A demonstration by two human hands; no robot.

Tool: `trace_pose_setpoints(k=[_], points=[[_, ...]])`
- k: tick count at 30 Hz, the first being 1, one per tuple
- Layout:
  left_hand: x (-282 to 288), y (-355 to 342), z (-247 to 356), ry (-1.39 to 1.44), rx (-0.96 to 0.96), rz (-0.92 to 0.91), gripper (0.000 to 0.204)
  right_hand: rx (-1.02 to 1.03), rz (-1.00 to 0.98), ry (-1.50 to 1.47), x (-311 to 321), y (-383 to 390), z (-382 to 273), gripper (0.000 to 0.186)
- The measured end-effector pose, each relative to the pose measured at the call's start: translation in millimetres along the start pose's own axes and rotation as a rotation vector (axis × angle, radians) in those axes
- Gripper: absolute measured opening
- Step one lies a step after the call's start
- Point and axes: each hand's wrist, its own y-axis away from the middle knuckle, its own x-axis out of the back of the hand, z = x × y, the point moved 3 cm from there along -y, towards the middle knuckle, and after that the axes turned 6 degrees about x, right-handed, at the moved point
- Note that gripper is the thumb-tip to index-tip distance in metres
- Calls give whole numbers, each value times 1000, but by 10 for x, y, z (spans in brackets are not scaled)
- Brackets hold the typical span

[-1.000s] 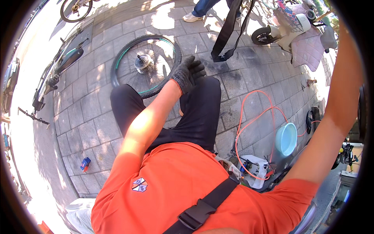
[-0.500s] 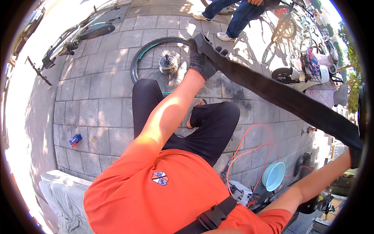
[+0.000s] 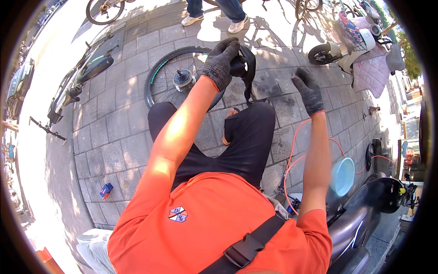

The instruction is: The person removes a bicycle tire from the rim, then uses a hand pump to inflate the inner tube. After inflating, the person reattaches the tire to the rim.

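My left hand (image 3: 220,65), in a dark knit glove, is closed around a black rubber inner tube (image 3: 249,75). The tube looks flat and hangs in a loop beside the hand, its lower end reaching down by my right knee. My right hand (image 3: 308,91), gloved alike, is raised to the right, apart from the tube. Its thumb stands a little off the fingers and nothing shows in it. Beyond my knees a bicycle wheel (image 3: 151,82) with its black tyre lies flat on the paving, sprocket hub (image 3: 183,78) facing up. My left forearm and hand cover part of it.
A person's legs (image 3: 232,11) stand beyond the wheel. A white scooter (image 3: 360,45) is parked at right. An orange hose (image 3: 292,150) runs near a light-blue basin (image 3: 342,177). A small blue box (image 3: 106,189) lies at left, near a bicycle (image 3: 68,91).
My right hand has let go of the stretched tube and come in from the far right. The tube now hangs from my left hand. The view has shifted, and the other person's legs appear farther left.
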Motion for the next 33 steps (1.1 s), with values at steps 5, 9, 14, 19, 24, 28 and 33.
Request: trace_pose_setpoints(k=[5,9,14,19,24,28,33], points=[[-32,-1,-127,65,94,-30,32,-51,-360,-496,-1353,-70,-471,79],[256,131,122,-475,138,44,38,-174,-444,-296,-1291,-164,-762,68],[513,500,170,-756,510,-317,52,215,-394,90,-1152,-806,-927,56],[340,566,95,-517,346,-121,50,346,-27,338,-1485,-737,-1097,45],[197,492,-205,-936,212,-174,45,43,-243,235,-1551,-220,-753,52],[523,345,-597,-979,215,-187,39,-9,-382,509,-1620,42,-736,62],[748,142,-1055,-1225,-31,-421,38,-39,-305,444,-1492,517,-636,49]])
